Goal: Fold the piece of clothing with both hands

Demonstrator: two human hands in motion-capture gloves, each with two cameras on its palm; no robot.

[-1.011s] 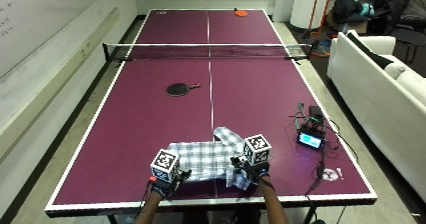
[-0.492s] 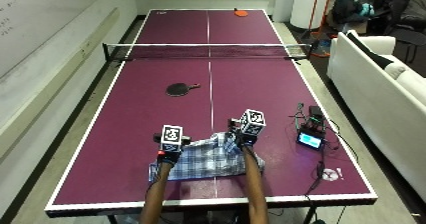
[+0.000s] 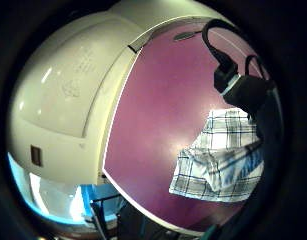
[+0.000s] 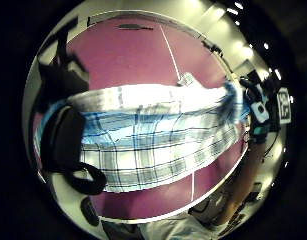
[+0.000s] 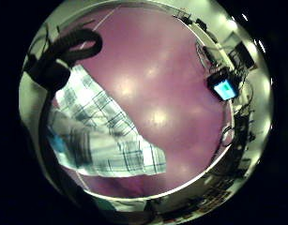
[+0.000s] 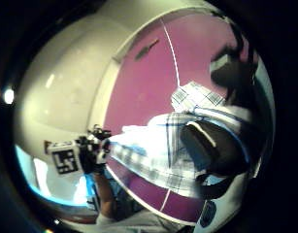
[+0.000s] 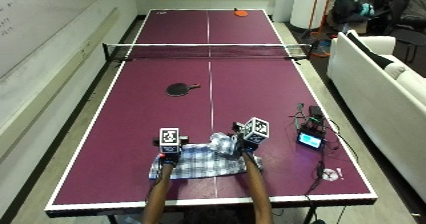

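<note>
The plaid shirt (image 7: 200, 163) is lying low centre in the outside view, on the purple table (image 7: 133, 114) near its front edge. The left hand (image 7: 169, 149) and right hand (image 7: 245, 140) are each pinching a far corner, spread apart. Judging from this, both corners should be travelling level, landing square on the near hem.

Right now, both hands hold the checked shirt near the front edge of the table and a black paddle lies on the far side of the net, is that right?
Not quite: the black paddle lies on the near side of the net, as the outside view shows. The rest holds: the left hand and right hand each have a grip on the checked shirt near the front edge of the table.
</note>
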